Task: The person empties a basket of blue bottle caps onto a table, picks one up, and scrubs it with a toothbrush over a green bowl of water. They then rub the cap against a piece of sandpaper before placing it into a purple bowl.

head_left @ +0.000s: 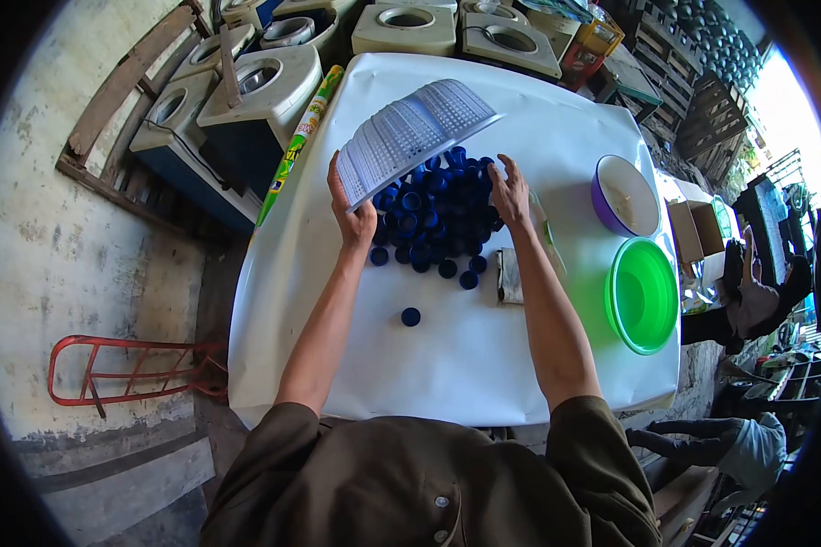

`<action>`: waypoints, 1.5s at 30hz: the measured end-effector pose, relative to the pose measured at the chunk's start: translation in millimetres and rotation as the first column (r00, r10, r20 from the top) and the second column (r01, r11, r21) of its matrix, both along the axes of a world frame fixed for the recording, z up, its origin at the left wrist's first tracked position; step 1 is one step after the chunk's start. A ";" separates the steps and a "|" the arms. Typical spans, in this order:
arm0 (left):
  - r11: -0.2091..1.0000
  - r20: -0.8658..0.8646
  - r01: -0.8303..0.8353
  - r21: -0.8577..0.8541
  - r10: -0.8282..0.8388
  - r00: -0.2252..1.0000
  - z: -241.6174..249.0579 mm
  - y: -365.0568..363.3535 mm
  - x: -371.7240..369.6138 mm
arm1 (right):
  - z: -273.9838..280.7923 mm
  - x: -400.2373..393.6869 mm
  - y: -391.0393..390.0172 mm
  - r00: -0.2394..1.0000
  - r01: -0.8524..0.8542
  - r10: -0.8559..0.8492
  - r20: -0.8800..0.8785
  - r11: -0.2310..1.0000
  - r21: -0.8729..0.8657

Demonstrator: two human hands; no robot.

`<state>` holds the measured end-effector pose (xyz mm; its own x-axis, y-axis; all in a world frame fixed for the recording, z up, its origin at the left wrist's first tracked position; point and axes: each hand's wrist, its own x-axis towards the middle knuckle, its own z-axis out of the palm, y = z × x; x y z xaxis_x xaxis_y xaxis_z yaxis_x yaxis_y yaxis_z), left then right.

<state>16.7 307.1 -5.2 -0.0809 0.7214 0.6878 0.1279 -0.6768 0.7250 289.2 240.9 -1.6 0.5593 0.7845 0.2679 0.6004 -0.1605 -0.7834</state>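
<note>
My left hand (356,219) grips the near-left rim of a white perforated plastic basket (415,128), which is tipped on its side. Below and beside the basket, a heap of dark blue bottle caps (438,214) lies on the white-covered table. One loose cap (410,316) sits nearer to my body. My right hand (511,193) is at the right edge of the heap, fingers apart and holding nothing. Beside my right forearm lies a small dark and silvery flat item (509,275), whose kind I cannot make out. The basket hides part of the heap.
On the table's right side stand a purple-and-white bowl (627,196) and a green basin (643,296). A green roll (301,141) lies along the left edge. Washing machine bodies (403,29) stand behind, a red hand truck (137,369) at left. Two people are at right.
</note>
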 end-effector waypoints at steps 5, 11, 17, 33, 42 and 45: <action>0.999 0.015 0.000 -0.036 0.001 1.000 -4.4 1.4 -1.8 | 10.9 4.3 9.6 0.990 -0.139 0.140 0.010 0.989 -0.052; 0.998 -0.059 -0.022 0.056 0.025 0.998 -0.2 2.1 0.3 | -3.8 10.8 32.8 0.939 -0.295 0.302 0.166 0.953 -0.069; 0.998 -0.027 0.000 0.063 0.002 1.000 -0.1 0.9 1.1 | -22.8 20.3 66.7 0.888 -0.346 0.385 0.250 0.919 -0.187; 0.935 0.418 -0.099 -0.341 0.245 0.875 -48.2 55.9 -4.0 | 27.4 -48.5 66.3 0.778 -0.381 0.602 0.181 0.681 -0.625; 0.832 0.575 0.208 -0.514 0.155 0.803 -57.4 79.8 -12.1 | 52.7 8.4 -1.2 0.931 -0.184 0.202 0.305 0.979 -0.088; 0.789 0.619 0.253 -0.561 0.197 0.760 -42.5 75.2 -7.3 | 64.7 36.4 -55.7 0.911 -0.063 0.184 0.370 0.947 -0.316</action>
